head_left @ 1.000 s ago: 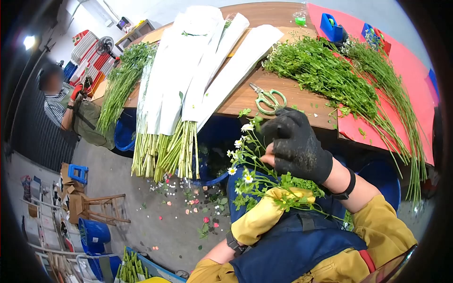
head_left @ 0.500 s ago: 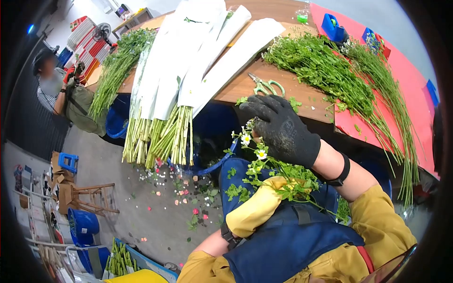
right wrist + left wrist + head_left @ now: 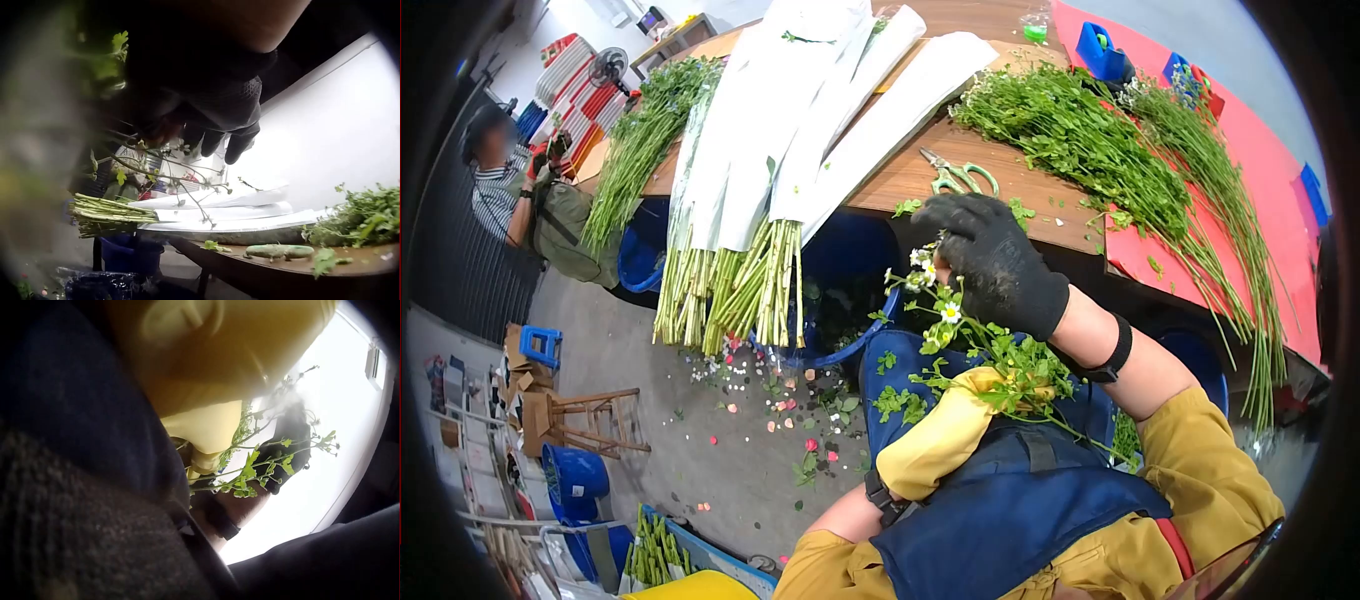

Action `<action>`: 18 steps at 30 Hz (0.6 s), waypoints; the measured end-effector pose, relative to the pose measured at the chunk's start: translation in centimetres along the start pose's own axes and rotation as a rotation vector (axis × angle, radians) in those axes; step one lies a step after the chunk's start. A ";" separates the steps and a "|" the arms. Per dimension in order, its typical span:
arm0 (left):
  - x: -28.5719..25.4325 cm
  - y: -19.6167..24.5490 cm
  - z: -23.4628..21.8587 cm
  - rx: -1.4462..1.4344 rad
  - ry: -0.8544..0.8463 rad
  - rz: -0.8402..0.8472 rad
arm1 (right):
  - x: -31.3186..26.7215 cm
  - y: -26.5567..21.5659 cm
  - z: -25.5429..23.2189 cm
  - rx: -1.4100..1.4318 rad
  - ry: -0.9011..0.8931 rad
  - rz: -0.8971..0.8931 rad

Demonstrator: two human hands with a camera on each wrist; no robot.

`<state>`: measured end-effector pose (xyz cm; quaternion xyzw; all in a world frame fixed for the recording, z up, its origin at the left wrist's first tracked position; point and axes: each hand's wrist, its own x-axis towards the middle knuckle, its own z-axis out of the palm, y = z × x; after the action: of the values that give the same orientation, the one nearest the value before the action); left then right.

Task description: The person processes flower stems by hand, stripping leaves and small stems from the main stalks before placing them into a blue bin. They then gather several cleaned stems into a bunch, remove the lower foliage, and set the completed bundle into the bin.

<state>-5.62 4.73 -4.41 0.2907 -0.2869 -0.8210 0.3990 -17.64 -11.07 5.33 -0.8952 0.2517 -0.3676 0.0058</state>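
Observation:
The left hand, in a yellow glove, grips leafy stems of small white daisies low in front of the body. In the left wrist view the yellow glove fills the top, with green sprigs coming out below it. Above the blossoms is the right hand, in a black glove, its fingers bent at the flower heads; a bare thumb tip shows there. The right wrist view has the black glove over thin flower stems, two fingers extended; whether it pinches a stem is hidden.
Green-handled scissors lie on the wooden table beyond the right hand. White-wrapped bunches overhang the table's left edge. Green bunches lie on the right, partly over red paper. Blue buckets stand below; another person is far left.
The right hand rose from lower over the stems, spread its fingers, then bent them again near the blossoms. The left hand keeps its hold, and the view has shifted slightly.

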 end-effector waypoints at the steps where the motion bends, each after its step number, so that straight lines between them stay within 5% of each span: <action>1: 0.0 0.3 0.4 -0.009 0.000 -0.007 | 0.0 0.2 -0.1 0.003 0.070 0.030; 4: -0.1 0.4 0.3 -0.043 0.034 0.008 | 0.0 0.3 -1.1 0.036 0.245 0.149; 11: 0.7 -0.7 -0.3 -0.181 0.104 0.011 | -1.8 -2.4 -5.3 0.091 0.146 -0.001; 14: 0.6 -0.6 -0.1 -0.106 0.211 0.011 | -2.7 -3.0 -3.7 -0.035 0.151 0.014; 18: 0.6 0.5 0.7 -0.161 0.151 -0.042 | -2.5 -2.4 -1.9 -0.144 0.193 0.028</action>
<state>-6.22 4.17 -3.72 0.3248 -0.1828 -0.8253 0.4242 -19.33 -7.50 5.53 -0.8502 0.2893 -0.4330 -0.0775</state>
